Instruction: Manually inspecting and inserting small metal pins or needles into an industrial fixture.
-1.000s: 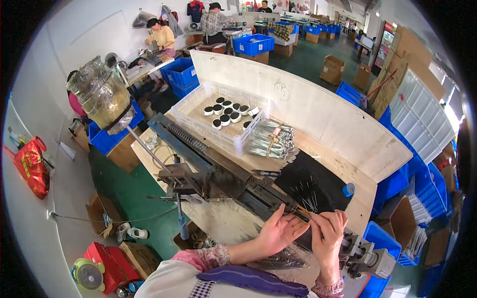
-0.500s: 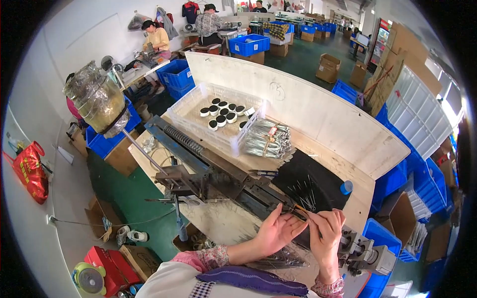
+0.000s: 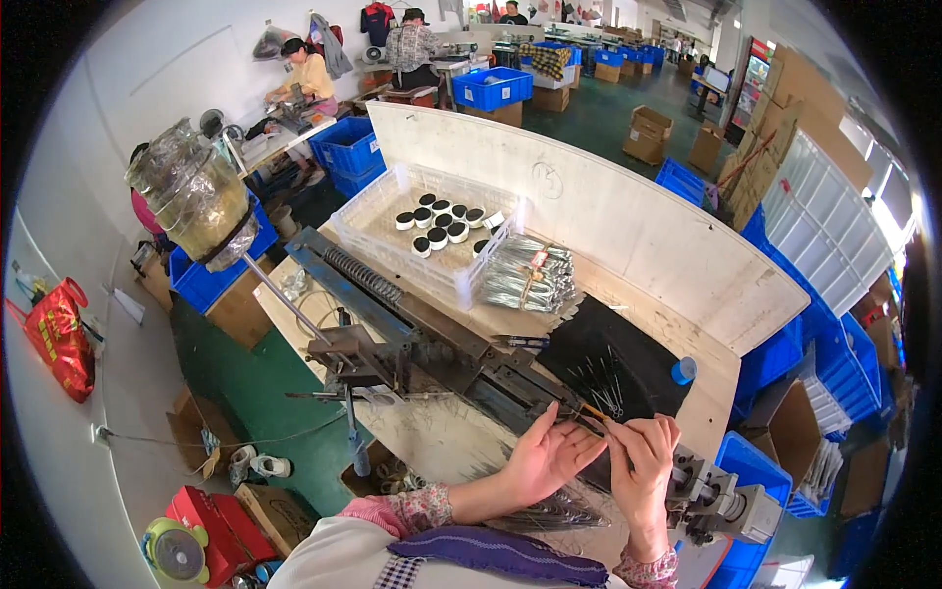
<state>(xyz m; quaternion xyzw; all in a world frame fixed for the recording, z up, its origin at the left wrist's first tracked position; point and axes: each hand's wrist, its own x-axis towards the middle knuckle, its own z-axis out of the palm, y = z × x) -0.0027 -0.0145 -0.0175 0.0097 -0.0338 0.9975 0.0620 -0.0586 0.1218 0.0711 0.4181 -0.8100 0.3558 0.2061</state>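
Note:
My left hand (image 3: 551, 463) is at the near side of the dark metal bench machine (image 3: 466, 365), palm turned up and fingers stretched out, with its thumb by the machine's edge. Just to its right, my right hand (image 3: 643, 461) has thumb and fingers pinched together over the machine's right end. A thin orange strip or rod (image 3: 593, 410) shows at the pinching fingertips; its kind is too small to make out. Beyond the hands, several thin metal wires with looped ends (image 3: 610, 393) lie on a black mat (image 3: 638, 353). More thin wires (image 3: 559, 515) lie below my left hand.
A white crate (image 3: 353, 236) holds several white rolls with black tops. Beside it lies a tied bundle of metal wires (image 3: 530, 275). A blue cap-like cylinder (image 3: 684, 370) stands on the mat's right. A pale board (image 3: 589, 211) edges the bench's far side; blue bins (image 3: 756, 471) stand right.
Both hands stay almost in place. The orange piece at my right fingertips shows slightly more clearly than before.

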